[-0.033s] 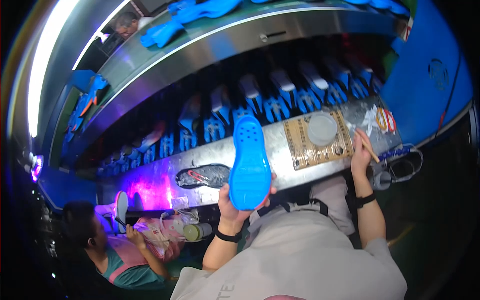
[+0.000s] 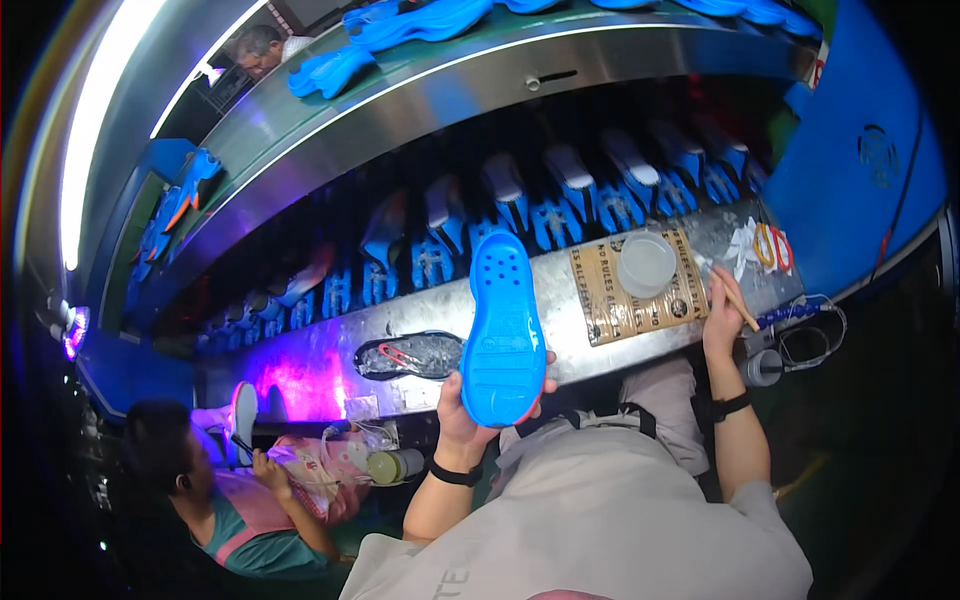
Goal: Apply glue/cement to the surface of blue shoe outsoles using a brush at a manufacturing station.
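My left hand (image 2: 458, 412) is closed round the heel end of a blue shoe sole (image 2: 505, 335), held nearly upright with several small holes at its far end. Some reddish edge shows at the heel. My right hand (image 2: 722, 325) grips a brush with a wooden handle (image 2: 735, 299), its pale tip low over the metal bench. Just left of the brush, a translucent round tub (image 2: 646, 266) stands on a taped cardboard sheet (image 2: 612, 318). A dark sole-shaped piece with a red loop on it (image 2: 405, 357) lies left of the blue sole, partly overlapped by it in view.
Behind the metal bench (image 2: 570, 345), a row of shoe uppers on blue holders (image 2: 430, 262) runs along. Orange- and red-handled scissors (image 2: 772, 247) lie at the right. More blue soles rest on the upper shelf (image 2: 420, 32). At left a co-worker (image 2: 240, 510) holds a shoe.
The whole view has shifted slightly. Both hands keep the same hold on the blue sole and the brush.
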### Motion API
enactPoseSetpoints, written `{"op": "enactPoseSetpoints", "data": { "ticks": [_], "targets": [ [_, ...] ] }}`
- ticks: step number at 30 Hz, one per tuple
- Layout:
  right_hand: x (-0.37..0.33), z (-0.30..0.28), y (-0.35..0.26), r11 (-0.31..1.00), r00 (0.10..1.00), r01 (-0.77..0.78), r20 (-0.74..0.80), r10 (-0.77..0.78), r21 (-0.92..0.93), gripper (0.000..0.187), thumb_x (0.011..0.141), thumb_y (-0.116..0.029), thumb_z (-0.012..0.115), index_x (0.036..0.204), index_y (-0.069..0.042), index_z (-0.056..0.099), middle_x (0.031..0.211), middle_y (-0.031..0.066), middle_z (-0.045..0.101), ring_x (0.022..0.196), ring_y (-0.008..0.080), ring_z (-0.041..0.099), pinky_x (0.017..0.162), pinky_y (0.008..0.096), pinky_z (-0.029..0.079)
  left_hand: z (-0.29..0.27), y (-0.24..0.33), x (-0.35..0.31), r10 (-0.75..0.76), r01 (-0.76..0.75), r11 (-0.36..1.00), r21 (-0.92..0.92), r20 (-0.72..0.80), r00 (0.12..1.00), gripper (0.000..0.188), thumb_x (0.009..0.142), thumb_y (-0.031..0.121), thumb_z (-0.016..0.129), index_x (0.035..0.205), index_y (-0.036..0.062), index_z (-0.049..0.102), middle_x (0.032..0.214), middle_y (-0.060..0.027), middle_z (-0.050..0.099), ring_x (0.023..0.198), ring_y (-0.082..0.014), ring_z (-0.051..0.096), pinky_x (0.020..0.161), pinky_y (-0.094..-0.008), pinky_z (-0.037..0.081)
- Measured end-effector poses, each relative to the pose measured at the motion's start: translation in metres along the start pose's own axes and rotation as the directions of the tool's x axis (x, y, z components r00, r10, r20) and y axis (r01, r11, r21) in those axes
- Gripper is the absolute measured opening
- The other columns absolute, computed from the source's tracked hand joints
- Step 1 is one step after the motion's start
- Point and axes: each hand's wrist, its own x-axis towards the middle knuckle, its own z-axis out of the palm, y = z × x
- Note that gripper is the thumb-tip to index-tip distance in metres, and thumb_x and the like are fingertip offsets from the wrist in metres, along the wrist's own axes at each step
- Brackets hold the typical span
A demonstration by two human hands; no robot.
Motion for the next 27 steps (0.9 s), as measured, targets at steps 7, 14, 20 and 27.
{"op": "enactPoseSetpoints", "data": {
  "ticks": [7,14,20,27],
  "targets": [
    [-0.019,0.013,-0.066,0.989,0.988,0.012,0.151,-0.035,0.150,0.022,0.101,-0.011,0.055,0.115,0.003,0.066,0.099,0.0027,0.066,0.087,0.0070,0.057,0.080,0.0213,0.046,0.010,0.009,0.020,0.158,-0.091,0.895,0.437,-0.119,0.980,0.104,0.078,0.056,0.075,0.149,-0.0056,0.031,0.141,-0.0278,0.048,0.120,-0.0435,0.059,0.090,-0.0487,0.058],
    [-0.001,0.049,-0.118,0.944,0.894,0.259,0.421,-0.154,-0.204,0.009,0.090,-0.008,0.066,0.093,-0.002,0.070,0.087,0.0087,0.071,0.071,0.0159,0.065,0.064,0.0279,0.050,0.000,-0.020,0.018,0.121,-0.031,0.907,0.421,-0.188,0.975,0.096,0.081,0.048,0.074,0.147,-0.0065,0.031,0.137,-0.0263,0.052,0.118,-0.0429,0.061,0.093,-0.0493,0.056],
    [0.017,0.062,-0.113,0.869,0.878,0.284,0.474,-0.066,-0.405,0.014,0.089,-0.015,0.065,0.090,-0.002,0.070,0.083,0.0137,0.070,0.066,0.0248,0.066,0.062,0.0323,0.050,-0.002,-0.026,0.008,0.106,-0.036,0.925,0.377,-0.165,0.981,0.091,0.083,0.043,0.073,0.147,-0.0049,0.030,0.132,-0.0251,0.056,0.117,-0.0413,0.062,0.096,-0.0497,0.055],
    [0.009,0.059,-0.133,0.900,0.895,0.333,0.393,-0.208,-0.282,0.013,0.090,-0.014,0.065,0.092,-0.002,0.070,0.085,0.0117,0.070,0.067,0.0233,0.065,0.062,0.0324,0.050,-0.007,-0.030,0.004,0.144,-0.062,0.913,0.404,-0.177,0.974,0.093,0.082,0.048,0.072,0.147,-0.0051,0.032,0.135,-0.0262,0.054,0.116,-0.0422,0.062,0.091,-0.0503,0.058]
  ]
}}
